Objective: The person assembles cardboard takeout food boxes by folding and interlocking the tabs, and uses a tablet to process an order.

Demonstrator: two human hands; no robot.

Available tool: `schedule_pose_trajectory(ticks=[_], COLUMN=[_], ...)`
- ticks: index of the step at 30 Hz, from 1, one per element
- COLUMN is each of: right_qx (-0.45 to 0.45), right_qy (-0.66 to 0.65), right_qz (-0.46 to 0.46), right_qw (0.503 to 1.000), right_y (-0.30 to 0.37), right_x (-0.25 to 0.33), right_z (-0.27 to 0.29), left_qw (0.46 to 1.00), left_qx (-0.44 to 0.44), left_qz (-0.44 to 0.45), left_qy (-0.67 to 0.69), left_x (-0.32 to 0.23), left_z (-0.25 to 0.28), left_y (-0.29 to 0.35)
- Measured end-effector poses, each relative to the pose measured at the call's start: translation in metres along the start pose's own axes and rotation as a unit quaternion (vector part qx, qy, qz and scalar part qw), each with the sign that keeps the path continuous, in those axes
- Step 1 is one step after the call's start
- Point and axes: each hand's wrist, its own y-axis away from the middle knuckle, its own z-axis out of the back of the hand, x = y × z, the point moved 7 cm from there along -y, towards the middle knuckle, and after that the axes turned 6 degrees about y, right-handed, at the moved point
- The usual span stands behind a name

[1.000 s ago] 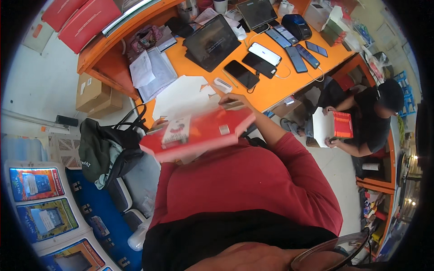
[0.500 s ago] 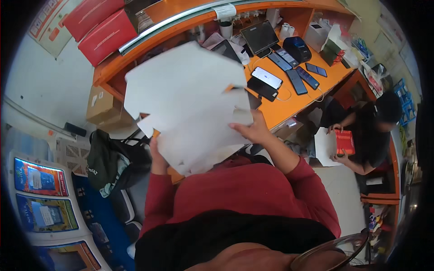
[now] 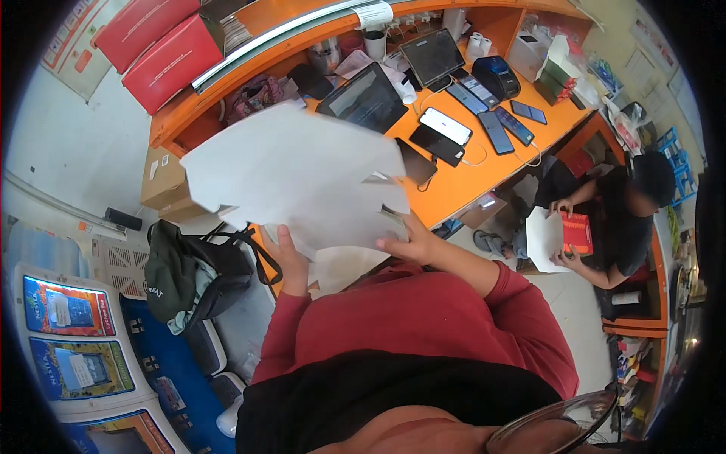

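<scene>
Between my hands is a large white cardboard box blank [image 3: 295, 163] with notched edges and flaps, its plain side facing up. My left hand [image 3: 291, 261] grips the near left edge, thumb up along the board and the other fingers hidden. Around the near right corner my right hand [image 3: 412, 244] is closed, thumb on top beside a bent flap. The blank is held above the orange desk [image 3: 454, 185] and hides part of it.
Several phones [image 3: 495, 132], a tablet [image 3: 367, 102] and a small monitor [image 3: 432, 59] rest on the desk. Red boxes [image 3: 172, 68] sit on the upper left ledge. A dark backpack [image 3: 193, 268] lies left. At right, a co-worker [image 3: 616, 219] handles a red-and-white box [image 3: 576, 233].
The blank has swung left and tilted, uncovering the tablet and more of the desk. My left hand has shifted right and its thumb now shows; my right hand has moved slightly left and nearer.
</scene>
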Motion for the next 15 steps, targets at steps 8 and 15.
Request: schedule_pose_trajectory(ticks=[8, 15], right_qx=[-0.15, -0.19], right_qy=[0.025, -0.012], right_qz=[0.061, 0.012], right_qw=[0.987, 0.982], right_y=[-0.025, -0.038], right_x=[-0.002, -0.039], right_z=[0.006, -0.015], left_qw=[0.998, 0.997], left_qx=[-0.005, -0.061], left_qz=[0.026, 0.033], left_qy=[0.054, 0.025], left_x=[-0.044, -0.02], left_z=[0.0, 0.012], left_y=[0.038, 0.056])
